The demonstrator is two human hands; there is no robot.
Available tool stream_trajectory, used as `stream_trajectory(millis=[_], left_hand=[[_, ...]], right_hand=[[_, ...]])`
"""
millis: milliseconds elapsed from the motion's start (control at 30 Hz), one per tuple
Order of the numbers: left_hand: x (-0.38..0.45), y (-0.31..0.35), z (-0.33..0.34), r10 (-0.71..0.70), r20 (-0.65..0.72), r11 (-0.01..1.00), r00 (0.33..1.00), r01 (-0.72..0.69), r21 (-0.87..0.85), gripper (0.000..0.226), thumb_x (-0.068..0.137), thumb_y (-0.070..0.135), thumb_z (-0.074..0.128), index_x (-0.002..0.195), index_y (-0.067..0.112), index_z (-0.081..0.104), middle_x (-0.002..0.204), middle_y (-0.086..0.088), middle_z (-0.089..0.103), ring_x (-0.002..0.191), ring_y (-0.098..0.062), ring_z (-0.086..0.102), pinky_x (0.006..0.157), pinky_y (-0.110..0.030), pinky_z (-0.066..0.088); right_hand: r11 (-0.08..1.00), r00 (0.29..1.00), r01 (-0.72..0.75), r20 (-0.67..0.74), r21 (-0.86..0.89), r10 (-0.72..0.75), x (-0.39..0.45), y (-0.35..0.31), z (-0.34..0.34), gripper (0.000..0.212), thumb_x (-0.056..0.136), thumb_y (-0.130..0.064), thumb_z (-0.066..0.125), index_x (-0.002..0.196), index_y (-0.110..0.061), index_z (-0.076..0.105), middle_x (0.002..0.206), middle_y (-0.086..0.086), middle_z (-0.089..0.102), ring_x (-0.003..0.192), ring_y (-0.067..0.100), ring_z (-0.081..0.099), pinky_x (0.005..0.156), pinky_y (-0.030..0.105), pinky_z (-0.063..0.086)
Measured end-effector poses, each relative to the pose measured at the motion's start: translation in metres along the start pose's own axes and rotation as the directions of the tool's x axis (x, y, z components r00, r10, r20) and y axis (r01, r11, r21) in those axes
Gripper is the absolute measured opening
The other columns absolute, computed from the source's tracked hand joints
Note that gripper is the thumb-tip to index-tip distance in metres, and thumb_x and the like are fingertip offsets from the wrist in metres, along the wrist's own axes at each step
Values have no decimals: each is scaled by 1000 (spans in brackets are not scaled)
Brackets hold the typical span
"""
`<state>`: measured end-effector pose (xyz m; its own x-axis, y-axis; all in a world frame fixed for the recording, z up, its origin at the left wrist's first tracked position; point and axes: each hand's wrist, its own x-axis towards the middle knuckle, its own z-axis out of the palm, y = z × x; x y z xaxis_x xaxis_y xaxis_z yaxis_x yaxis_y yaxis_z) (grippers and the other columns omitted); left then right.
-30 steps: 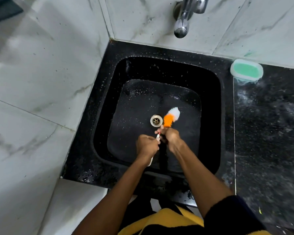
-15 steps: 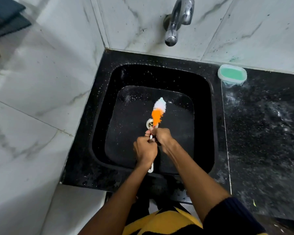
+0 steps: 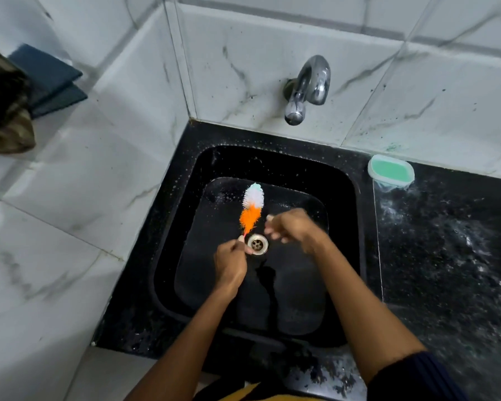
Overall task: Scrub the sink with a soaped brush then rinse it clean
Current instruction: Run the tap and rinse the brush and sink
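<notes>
Our left hand (image 3: 231, 263) pinches the orange-and-white bristle brush (image 3: 251, 211), its long axis pointing away toward the black square sink's (image 3: 346, 215) back wall, while our blurred right hand (image 3: 294, 227), loosely spread, hovers beside it

The square black sink (image 3: 342, 215) looks glossy and wet, set in a speckled black stone counter (image 3: 446, 256). A polished chrome metal tap (image 3: 307, 88) juts from glossy white marble-look tiles (image 3: 243, 68). The orange-and-white brush (image 3: 251, 208) has fuzzy bristles.

Right hand (image 3: 294, 228) off brush (image 3: 252, 211) (blurred)
</notes>
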<state>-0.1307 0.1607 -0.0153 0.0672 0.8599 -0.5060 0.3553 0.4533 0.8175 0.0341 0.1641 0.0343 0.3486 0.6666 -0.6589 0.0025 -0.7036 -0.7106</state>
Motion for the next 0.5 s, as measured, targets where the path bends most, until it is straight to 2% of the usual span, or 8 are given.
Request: stream_trajectory(millis=[100,133,200,267,300,400,433,500], left_hand=[[5,5,-3,9,4,1000,1000,-9,11,30,98,14,53,82,15,79,58,-2,51,57,-13,44,55,-28,32],[7,6,-5,13,6,1000,1000,-13,18,28,99,15,52,90,16,79,63,-9,56,61,-14,46,58,-28,34],[8,5,-7,25,-7,1000,1000,-24,17,27,100,15,51,98,18,78,69,-17,63,63,-15,50,60,-28,39],[8,4,-9,10,-23,999,1000,-10,32,27,100,14,51,92,20,77,57,-6,59,54,-12,52,53,-26,41],[7,2,-10,-4,-29,999,1000,5,45,28,99,14,52,88,21,76,53,-2,58,49,-9,52,51,-23,41],[2,-5,-14,-42,-50,997,998,45,66,28,98,14,53,82,18,76,47,2,58,44,-4,53,51,-21,42],[-1,-8,-14,-53,-57,997,997,57,61,28,98,14,53,81,18,76,47,2,59,44,-3,53,54,-23,42],[-7,-13,-15,-74,-79,996,994,77,43,29,98,16,53,80,19,76,49,2,60,43,-2,51,58,-25,40]], right_hand=[[916,989,145,-61,373,-132,17,-53,-41,8,88,-12,61,87,-7,67,86,13,64,71,18,55,60,27,45],[838,986,153,-24,523,-165,21,-74,-54,10,88,-15,60,93,-7,65,93,13,62,81,20,58,70,29,51],[619,980,106,25,778,-200,33,-114,-78,33,87,-13,57,116,1,58,113,22,54,107,33,59,90,42,53],[429,976,51,46,902,-213,42,-148,-90,42,87,-9,51,125,7,49,118,25,48,110,40,57,94,52,50],[427,975,63,36,902,-220,46,-162,-89,34,89,-9,49,119,6,52,116,22,48,101,37,60,91,53,52],[667,980,162,-37,727,-197,64,-181,-78,9,97,-13,53,92,-8,57,85,9,52,58,18,59,61,34,58],[727,980,177,-49,663,-194,71,-181,-76,9,96,-12,55,88,-10,55,73,6,48,50,15,52,50,27,53],[823,969,244,-101,512,-224,83,-179,-72,8,95,-12,55,88,-11,53,64,4,43,51,14,44,44,23,45]])
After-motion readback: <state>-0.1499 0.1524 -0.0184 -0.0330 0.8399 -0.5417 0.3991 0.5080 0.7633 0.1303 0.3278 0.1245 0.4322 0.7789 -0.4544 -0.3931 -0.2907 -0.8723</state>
